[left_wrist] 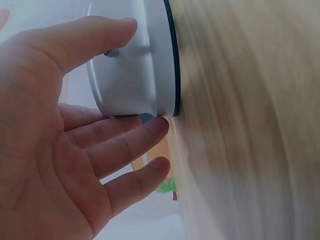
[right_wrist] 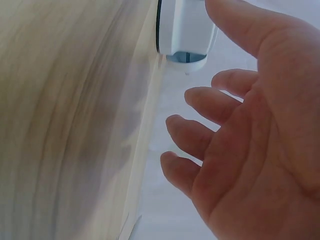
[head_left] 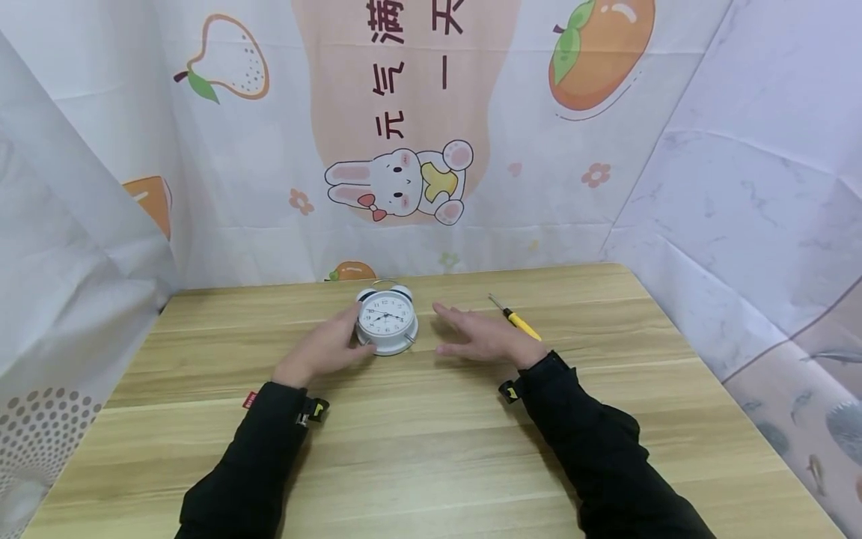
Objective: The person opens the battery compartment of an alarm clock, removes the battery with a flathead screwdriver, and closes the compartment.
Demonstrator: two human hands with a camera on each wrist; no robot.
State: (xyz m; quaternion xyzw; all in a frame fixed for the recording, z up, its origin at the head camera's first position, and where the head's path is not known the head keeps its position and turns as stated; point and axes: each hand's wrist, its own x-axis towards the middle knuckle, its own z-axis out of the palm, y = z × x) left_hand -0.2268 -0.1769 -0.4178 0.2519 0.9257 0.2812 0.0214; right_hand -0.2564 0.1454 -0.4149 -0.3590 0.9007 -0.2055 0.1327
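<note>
At the far middle of the wooden table [head_left: 417, 457], in the head view, the white alarm clock [head_left: 386, 318] lies on its back, dial up and twin bells [head_left: 400, 291] toward the far edge; this likely keeps it flat and steady. My left hand [head_left: 325, 346] is set against its left and near sides. My right hand [head_left: 490, 337] is positioned to the right, well apart from my left hand, with a gap between it and the clock. The screwdriver [head_left: 517, 320] rests just beyond my right hand, its shaft pointing far and left, probably placed there to be within reach.

In the left wrist view, my left thumb [left_wrist: 102, 36] extends over the near side of the casing, across a metal foot [left_wrist: 111, 53]; whether it presses, I cannot tell. The fingers [left_wrist: 122, 150] are extended and spread, with fingertips appearing to meet the casing edge. I judge this a steadying position, not a clamp.

In the right wrist view, my right hand has its fingers spread and loosely bent, holding nothing. The clock is visible beyond the thumb [right_wrist: 240, 25]; the palm faces inward, which suits a position flanking the casing.
</note>
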